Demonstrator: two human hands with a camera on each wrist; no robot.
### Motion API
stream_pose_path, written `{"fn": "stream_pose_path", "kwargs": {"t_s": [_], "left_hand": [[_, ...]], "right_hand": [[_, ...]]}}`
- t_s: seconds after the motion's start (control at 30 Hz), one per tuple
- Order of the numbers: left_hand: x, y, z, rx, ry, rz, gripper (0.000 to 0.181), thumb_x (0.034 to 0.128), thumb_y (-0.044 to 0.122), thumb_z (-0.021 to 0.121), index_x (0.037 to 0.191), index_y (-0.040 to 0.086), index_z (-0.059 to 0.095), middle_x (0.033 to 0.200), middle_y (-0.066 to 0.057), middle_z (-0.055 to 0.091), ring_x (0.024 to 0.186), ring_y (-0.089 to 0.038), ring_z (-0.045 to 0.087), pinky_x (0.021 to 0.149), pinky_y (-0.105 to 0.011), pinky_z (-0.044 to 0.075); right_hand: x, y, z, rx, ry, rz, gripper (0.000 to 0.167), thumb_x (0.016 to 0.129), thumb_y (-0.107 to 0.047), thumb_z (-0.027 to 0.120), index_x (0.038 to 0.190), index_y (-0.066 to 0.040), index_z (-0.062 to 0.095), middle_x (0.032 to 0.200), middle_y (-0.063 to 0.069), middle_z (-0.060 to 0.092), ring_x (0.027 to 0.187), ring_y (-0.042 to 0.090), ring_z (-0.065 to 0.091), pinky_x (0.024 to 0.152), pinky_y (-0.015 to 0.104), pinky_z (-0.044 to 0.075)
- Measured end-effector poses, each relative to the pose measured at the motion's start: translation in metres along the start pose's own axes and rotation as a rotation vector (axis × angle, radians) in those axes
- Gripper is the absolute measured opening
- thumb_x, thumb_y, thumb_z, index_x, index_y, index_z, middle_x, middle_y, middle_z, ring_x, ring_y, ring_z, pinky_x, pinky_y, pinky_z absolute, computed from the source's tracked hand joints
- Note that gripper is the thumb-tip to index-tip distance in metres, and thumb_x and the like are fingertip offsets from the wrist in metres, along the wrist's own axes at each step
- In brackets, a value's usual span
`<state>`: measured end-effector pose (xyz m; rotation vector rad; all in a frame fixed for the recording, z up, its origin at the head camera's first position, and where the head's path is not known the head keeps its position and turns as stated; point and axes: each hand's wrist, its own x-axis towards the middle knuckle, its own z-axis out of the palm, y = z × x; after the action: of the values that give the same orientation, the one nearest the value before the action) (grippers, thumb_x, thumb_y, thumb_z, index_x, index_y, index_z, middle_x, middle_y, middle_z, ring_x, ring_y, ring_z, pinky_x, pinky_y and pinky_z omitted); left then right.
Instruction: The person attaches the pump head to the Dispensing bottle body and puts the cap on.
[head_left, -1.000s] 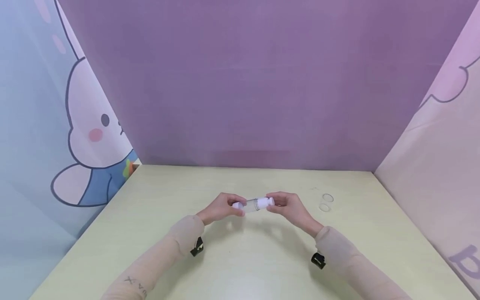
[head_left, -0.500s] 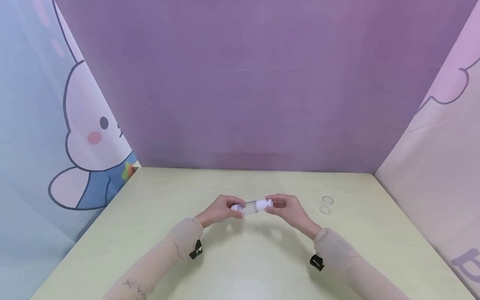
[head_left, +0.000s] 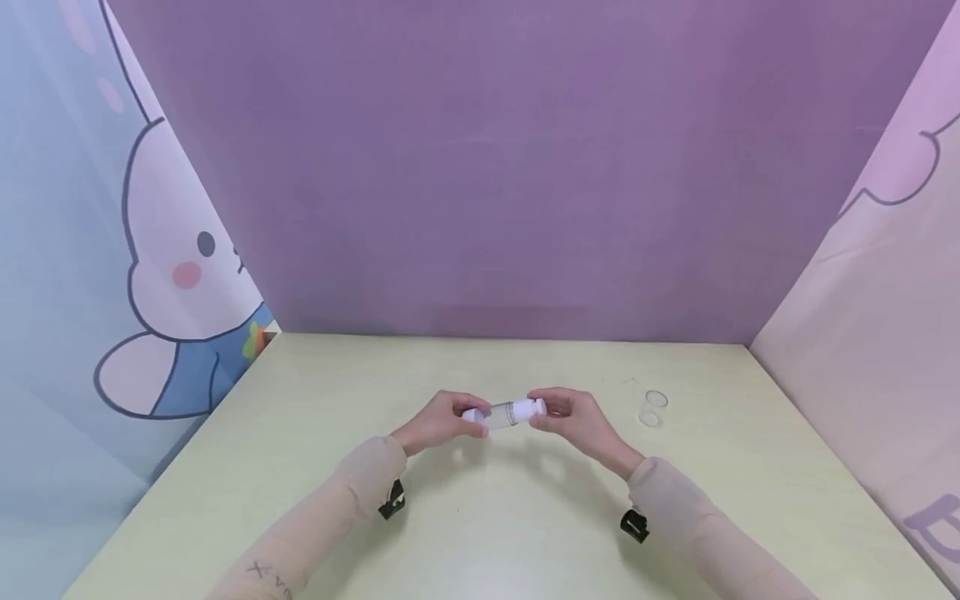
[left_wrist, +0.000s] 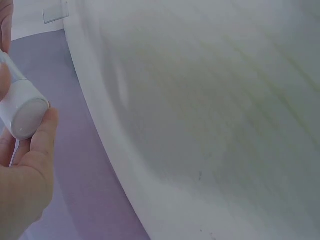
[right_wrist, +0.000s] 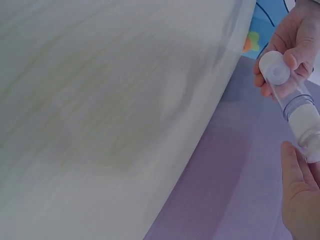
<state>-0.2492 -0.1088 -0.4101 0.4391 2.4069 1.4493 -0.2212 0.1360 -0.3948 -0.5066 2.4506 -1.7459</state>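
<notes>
A slim bottle with a clear middle and white ends is held nearly level above the table between both hands. My left hand grips its left end, thumb below and fingers above, around the white base. At the other end, my right hand pinches the white top part between thumb and fingers. The right wrist view shows the clear tube with dark rings next to a white collar. The left hand is also visible there.
A clear open cylinder or cap stands on the pale table to the right of my right hand. A purple panel rises behind the table, with printed cloths on the left and right.
The hands and bottle stay almost in place, a touch lower and further left in the head view than a second ago. Both grips look the same.
</notes>
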Motion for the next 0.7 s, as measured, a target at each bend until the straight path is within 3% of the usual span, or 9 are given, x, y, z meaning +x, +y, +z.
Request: {"fn": "stream_pose_path", "kwargs": {"t_s": [0.17,0.5,0.6,0.7], "left_hand": [[0.001,0.001,0.0,0.006,0.001,0.0,0.039,0.0764,0.019,0.074,0.113,0.013,0.065,0.115,-0.006,0.063,0.098,-0.019,0.056,0.084,-0.035,0.045],[0.001,0.001,0.0,-0.007,0.007,-0.001,0.038,0.0752,0.017,0.075,0.112,0.012,0.066,0.114,-0.007,0.064,0.097,-0.017,0.057,0.084,-0.033,0.046],[-0.006,0.01,0.001,-0.007,0.008,0.002,0.037,0.0767,0.014,0.073,0.113,0.009,0.065,0.114,-0.009,0.063,0.097,-0.018,0.057,0.084,-0.033,0.046],[-0.006,0.011,0.001,-0.009,0.007,0.008,0.038,0.0768,0.012,0.073,0.113,0.007,0.064,0.114,-0.01,0.063,0.096,-0.018,0.057,0.083,-0.034,0.046]], "right_hand": [[0.0,-0.002,-0.002,-0.009,-0.001,-0.03,0.039,0.081,-0.006,0.068,0.117,0.003,0.059,0.117,0.021,0.06,0.103,0.029,0.061,0.078,0.027,0.052],[0.0,-0.003,-0.004,0.031,-0.007,-0.004,0.038,0.08,-0.002,0.067,0.117,0.003,0.059,0.118,0.021,0.06,0.105,0.029,0.06,0.079,0.027,0.052],[0.0,-0.003,-0.003,0.029,-0.009,-0.001,0.037,0.08,-0.001,0.066,0.116,0.003,0.06,0.118,0.021,0.06,0.105,0.028,0.06,0.079,0.027,0.051],[0.0,-0.004,-0.003,0.022,-0.003,0.005,0.036,0.08,-0.001,0.066,0.115,0.002,0.06,0.117,0.021,0.06,0.104,0.028,0.061,0.079,0.027,0.051]]}}
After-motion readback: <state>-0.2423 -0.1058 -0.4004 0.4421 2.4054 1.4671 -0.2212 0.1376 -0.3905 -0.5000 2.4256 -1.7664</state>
